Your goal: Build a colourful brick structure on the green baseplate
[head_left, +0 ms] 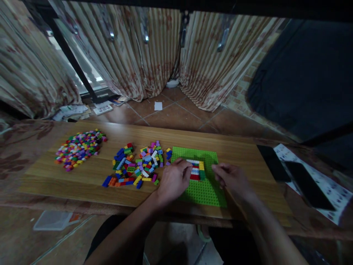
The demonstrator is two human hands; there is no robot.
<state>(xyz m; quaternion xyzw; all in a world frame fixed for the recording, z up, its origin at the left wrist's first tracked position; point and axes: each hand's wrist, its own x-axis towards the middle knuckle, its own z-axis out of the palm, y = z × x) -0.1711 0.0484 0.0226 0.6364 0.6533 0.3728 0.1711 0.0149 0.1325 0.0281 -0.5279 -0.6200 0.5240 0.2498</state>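
A green baseplate [206, 195] lies on the wooden board, and a low rectangular build of toy bricks [195, 171] sits on it, with white, red, blue, yellow and green parts. My left hand [175, 178] is over the plate's left side, its curled fingertips at the build's left edge; whatever they may pinch is hidden. To the right of the build, apart from it, my right hand [231, 178] is held over the plate's right edge. Its thumb and fingers are closed together, and anything between them is too small to make out.
Loose larger bricks [146, 162] spread left of the plate. Farther left is a heap of small bricks [79, 147]. A dark tablet-like slab [309, 184] lies on a printed sheet [335, 187] at the right. A clear plastic tray [52, 221] is on the floor.
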